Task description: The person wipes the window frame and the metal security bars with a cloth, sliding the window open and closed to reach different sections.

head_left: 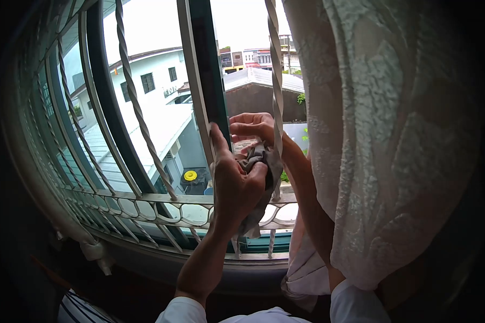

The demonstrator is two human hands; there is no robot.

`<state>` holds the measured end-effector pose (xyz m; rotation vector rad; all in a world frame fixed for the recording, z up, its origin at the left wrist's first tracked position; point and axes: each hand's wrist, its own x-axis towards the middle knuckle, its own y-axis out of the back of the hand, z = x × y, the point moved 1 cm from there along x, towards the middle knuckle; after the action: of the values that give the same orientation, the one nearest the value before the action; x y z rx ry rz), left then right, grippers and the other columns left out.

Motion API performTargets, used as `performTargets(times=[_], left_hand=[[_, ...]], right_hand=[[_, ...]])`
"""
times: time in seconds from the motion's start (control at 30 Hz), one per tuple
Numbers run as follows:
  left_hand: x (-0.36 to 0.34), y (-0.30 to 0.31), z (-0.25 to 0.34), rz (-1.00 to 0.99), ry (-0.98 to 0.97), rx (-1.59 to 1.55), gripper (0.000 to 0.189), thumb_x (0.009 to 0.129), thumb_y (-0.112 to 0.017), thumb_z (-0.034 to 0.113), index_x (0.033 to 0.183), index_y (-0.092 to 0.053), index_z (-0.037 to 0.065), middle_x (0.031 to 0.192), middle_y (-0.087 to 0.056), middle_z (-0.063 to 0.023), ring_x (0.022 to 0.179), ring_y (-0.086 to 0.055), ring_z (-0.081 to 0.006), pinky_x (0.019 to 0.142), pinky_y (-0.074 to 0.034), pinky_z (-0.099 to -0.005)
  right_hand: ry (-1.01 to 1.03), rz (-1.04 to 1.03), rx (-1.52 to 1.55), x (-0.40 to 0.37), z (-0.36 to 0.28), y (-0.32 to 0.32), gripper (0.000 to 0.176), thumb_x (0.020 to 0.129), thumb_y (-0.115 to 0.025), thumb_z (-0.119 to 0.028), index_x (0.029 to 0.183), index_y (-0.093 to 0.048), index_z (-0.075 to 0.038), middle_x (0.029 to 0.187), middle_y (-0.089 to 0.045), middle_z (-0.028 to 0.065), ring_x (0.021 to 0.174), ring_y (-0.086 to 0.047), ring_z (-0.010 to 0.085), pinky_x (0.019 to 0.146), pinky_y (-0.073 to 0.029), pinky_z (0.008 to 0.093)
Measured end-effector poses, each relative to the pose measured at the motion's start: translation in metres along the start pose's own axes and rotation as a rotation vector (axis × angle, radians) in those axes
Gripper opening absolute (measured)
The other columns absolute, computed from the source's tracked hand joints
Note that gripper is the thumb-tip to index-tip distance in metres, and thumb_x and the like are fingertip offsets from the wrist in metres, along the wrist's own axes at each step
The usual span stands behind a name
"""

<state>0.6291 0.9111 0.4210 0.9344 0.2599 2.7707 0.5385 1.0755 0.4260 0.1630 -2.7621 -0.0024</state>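
Note:
My left hand [238,180] is closed on a crumpled grey cloth [260,156], its thumb pressed over the folds. Its index finger points up along the flat pale bar [195,75] of the window grille. The cloth's lower end hangs down behind my left wrist. Past the twisted bar [276,70], my right hand [256,128] reaches toward the edge of the dark green window frame [210,64]. Its fingers are bent and apart, just above the cloth. Part of its palm is hidden by the cloth and the bar.
A patterned white curtain [372,134] hangs on the right, close to my right arm. More twisted bars [132,91] stand to the left, above a band of metal rings [167,210]. The window sill [253,264] runs below. Outside are roofs and a yellow lid [190,175].

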Motion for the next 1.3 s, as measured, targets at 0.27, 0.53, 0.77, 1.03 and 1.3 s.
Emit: performTargets(times=[0.27, 0.53, 0.77, 1.03, 1.3], left_hand=[[-0.054, 0.012, -0.035, -0.017, -0.054, -0.282, 0.086, 0.073, -0.051, -0.007, 0.152, -0.017, -0.002, 0.097, -0.068, -0.0232, 0.082, -0.072, -0.021, 0.07, -0.053, -0.0214], [-0.078, 0.01, -0.056, -0.145, -0.028, -0.452, 0.083, 0.07, -0.053, -0.007, 0.146, -0.02, -0.003, 0.085, -0.07, -0.0193, 0.076, -0.071, -0.0181, 0.067, -0.053, -0.0225], [-0.097, 0.034, -0.068, -0.12, 0.084, -0.408, 0.057, 0.073, -0.054, -0.009, 0.128, -0.039, -0.004, 0.083, -0.069, -0.0139, 0.067, -0.061, -0.0067, 0.06, -0.044, -0.0173], [-0.114, 0.064, -0.082, -0.104, 0.16, -0.396, 0.038, 0.077, -0.057, -0.007, 0.114, -0.046, -0.001, 0.082, -0.066, -0.008, 0.064, -0.054, -0.0039, 0.058, -0.04, -0.0181], [-0.164, 0.081, -0.12, -0.197, 0.381, -0.459, 0.024, 0.088, -0.056, -0.002, 0.111, -0.051, 0.0, 0.086, -0.064, -0.0035, 0.073, -0.05, -0.0021, 0.065, -0.039, -0.0169]], right_hand=[[0.189, -0.067, -0.316, 0.002, -0.001, -0.028, 0.03, 0.078, -0.086, -0.02, 0.1, -0.077, -0.002, 0.083, -0.075, 0.0072, 0.068, -0.067, 0.0094, 0.057, -0.055, 0.0257], [0.259, -0.048, -0.399, 0.003, 0.001, -0.022, 0.027, 0.077, -0.083, -0.02, 0.099, -0.079, -0.005, 0.082, -0.076, 0.0074, 0.064, -0.066, 0.0091, 0.059, -0.053, 0.0239], [0.266, -0.025, -0.487, -0.009, -0.009, -0.017, 0.028, 0.073, -0.081, -0.018, 0.098, -0.079, -0.004, 0.085, -0.076, 0.0081, 0.07, -0.068, 0.0134, 0.068, -0.055, 0.0256], [0.234, -0.015, -0.501, -0.029, -0.02, 0.011, 0.029, 0.072, -0.086, -0.032, 0.086, -0.08, -0.007, 0.067, -0.069, 0.0021, 0.059, -0.063, 0.0091, 0.056, -0.052, 0.0255], [0.008, 0.247, -0.357, -0.061, -0.005, 0.015, 0.109, 0.059, -0.075, -0.082, 0.132, -0.057, -0.002, 0.133, -0.054, 0.0246, 0.123, -0.057, 0.0368, 0.1, -0.042, 0.0608]])
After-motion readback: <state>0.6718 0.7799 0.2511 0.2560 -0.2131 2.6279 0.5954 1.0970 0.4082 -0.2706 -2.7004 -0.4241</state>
